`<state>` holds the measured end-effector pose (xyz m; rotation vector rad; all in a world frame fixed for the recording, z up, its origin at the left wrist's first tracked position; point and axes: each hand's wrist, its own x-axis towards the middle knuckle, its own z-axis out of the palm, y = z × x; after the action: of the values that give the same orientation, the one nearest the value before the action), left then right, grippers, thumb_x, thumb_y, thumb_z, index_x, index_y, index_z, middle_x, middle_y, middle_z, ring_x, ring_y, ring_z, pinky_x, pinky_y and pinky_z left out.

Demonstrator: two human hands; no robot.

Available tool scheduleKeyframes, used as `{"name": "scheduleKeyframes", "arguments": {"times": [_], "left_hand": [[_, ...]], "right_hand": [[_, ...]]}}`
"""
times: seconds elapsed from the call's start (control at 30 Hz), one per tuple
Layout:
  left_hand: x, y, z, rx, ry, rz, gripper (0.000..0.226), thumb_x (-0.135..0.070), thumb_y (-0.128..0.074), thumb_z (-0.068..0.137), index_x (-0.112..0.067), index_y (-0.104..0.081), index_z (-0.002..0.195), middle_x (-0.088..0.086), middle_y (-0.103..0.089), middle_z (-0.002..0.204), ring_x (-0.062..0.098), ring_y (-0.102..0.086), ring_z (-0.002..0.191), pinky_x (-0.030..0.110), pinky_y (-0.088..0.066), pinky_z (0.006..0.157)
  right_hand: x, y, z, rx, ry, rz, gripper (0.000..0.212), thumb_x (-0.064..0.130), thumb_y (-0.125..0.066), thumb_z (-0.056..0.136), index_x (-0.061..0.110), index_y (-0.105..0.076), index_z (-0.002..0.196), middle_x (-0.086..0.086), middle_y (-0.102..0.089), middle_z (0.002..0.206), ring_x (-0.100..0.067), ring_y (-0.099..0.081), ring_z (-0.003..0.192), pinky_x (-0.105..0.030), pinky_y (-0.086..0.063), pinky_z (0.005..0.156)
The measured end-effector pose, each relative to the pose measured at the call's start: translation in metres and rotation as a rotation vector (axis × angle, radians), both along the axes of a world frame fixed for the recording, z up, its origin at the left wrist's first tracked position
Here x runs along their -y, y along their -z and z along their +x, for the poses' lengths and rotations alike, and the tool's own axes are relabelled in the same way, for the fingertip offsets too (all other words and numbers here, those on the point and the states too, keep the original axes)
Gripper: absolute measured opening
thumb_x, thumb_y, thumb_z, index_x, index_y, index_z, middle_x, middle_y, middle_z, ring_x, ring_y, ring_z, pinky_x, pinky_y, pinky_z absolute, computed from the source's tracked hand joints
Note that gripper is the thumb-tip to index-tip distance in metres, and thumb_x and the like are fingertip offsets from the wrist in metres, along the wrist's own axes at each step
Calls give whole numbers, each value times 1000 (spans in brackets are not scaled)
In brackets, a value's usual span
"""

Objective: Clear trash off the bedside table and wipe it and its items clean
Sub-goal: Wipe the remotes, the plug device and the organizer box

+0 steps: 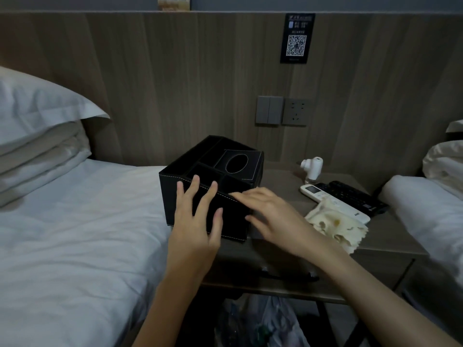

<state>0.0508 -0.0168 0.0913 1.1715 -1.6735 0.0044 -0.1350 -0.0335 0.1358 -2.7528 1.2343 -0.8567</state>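
Observation:
A black leather organiser box [240, 160] with an oval tissue slot and several compartments stands on the left end of the brown bedside table [390, 242]. My left hand [198, 221] lies flat against the box's front wall with straight, spread fingers. My right hand [269, 214] reaches across the box's front right corner with straight fingers; it is blurred. A crumpled cream cloth [337, 225] lies on the table to the right of my right hand. Neither hand holds anything.
A white remote [315, 191] and a black remote [355, 195] lie behind the cloth, with a small white device [312, 167] further back. White beds flank the table on both sides. A plastic bag [275, 321] sits on the floor under the table. Wall switches [269, 110] are above.

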Motion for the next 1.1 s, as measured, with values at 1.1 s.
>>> {"name": "scheduleKeyframes", "arguments": {"times": [1.1], "left_hand": [[87, -26, -19, -330, 109, 259, 73, -28, -72, 84, -14, -37, 147, -11, -9, 161, 7, -24, 142, 41, -42, 108]], "right_hand": [[84, -15, -18, -70, 48, 86, 49, 17, -58, 94, 23, -47, 141, 6, -47, 146, -9, -35, 138, -22, -25, 114]]}}
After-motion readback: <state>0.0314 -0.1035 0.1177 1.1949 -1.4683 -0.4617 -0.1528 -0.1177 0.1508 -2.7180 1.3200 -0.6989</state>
